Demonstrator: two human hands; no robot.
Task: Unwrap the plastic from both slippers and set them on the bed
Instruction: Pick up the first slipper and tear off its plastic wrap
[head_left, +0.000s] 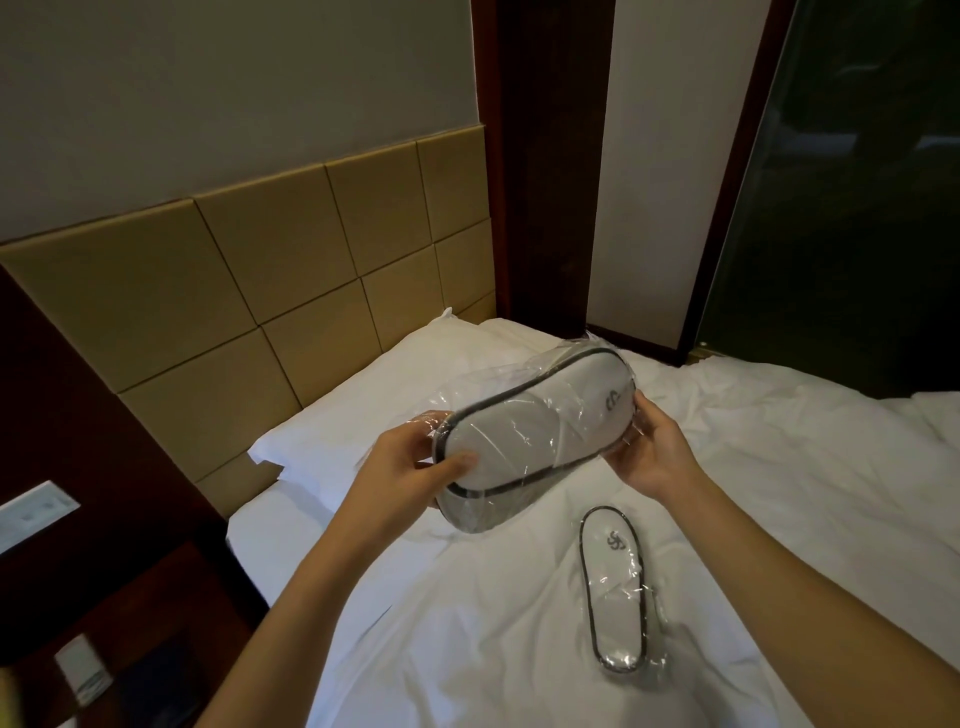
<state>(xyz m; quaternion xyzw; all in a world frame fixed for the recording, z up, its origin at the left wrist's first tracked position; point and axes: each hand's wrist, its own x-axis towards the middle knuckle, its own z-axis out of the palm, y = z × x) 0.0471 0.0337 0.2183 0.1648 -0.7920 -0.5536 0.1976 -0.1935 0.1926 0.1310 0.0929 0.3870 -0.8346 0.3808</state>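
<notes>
I hold a white slipper (535, 431) with dark trim, wrapped in clear plastic, level above the bed. My left hand (410, 467) grips its heel end, thumb on top of the plastic. My right hand (654, 447) grips the toe end, near the grey logo. A second white slipper (615, 587), also in clear plastic, lies flat on the white bed sheet (779, 493) below my right forearm, toe pointing away from me.
A white pillow (374, 395) lies against the tan padded headboard (249, 291). A dark wooden nightstand (130, 623) stands to the left of the bed with a small white item on it. Dark glass (857, 182) stands at the right.
</notes>
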